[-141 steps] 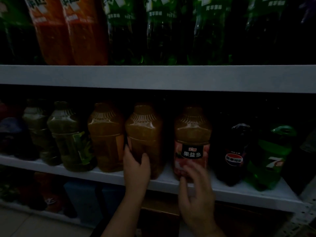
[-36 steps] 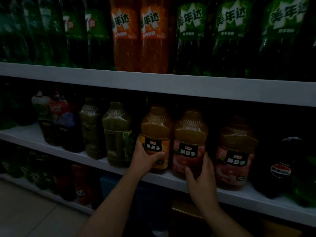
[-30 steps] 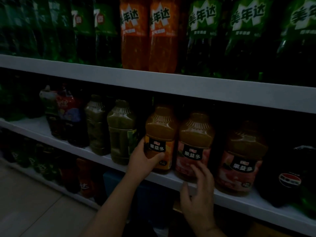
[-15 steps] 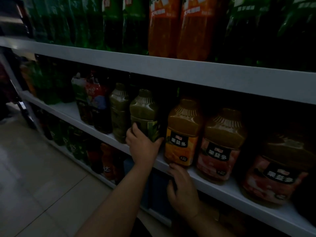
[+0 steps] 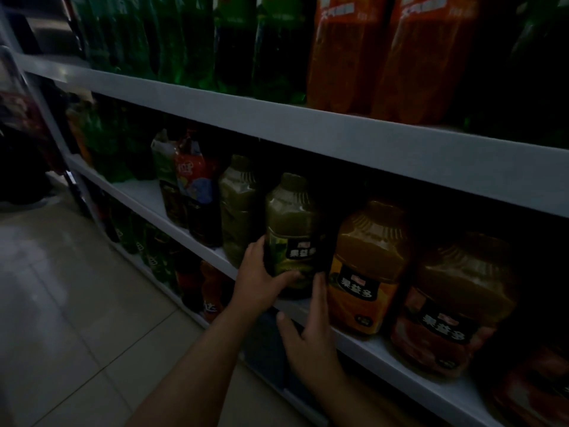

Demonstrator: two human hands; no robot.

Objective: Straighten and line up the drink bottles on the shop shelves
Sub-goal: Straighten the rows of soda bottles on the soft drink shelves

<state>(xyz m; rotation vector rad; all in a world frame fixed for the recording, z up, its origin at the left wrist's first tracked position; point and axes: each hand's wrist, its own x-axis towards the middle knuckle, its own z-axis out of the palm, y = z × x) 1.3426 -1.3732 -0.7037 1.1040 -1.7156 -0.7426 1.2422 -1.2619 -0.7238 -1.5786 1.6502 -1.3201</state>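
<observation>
A green juice bottle [image 5: 291, 223] with a dark label stands on the middle shelf [image 5: 381, 340]. My left hand [image 5: 261, 282] grips its lower left side, thumb across the front. My right hand [image 5: 308, 328] reaches up from below the shelf edge, its straight fingers touching the bottle's lower right side. To the right stand an orange juice bottle [image 5: 369, 266] and a red-labelled juice bottle [image 5: 455, 306]. A second green juice bottle [image 5: 238, 208] stands to the left.
Left of the green bottles stand dark soda bottles with red labels [image 5: 192, 183]. The upper shelf [image 5: 338, 131] carries tall green bottles [image 5: 172, 35] and orange soda bottles [image 5: 385, 50]. More bottles [image 5: 160, 257] fill the bottom shelf. A tiled floor [image 5: 77, 318] lies to the left.
My left hand has gone from the orange juice bottle to the green one. The green bottle's label now faces forward. My right hand came up to its right side.
</observation>
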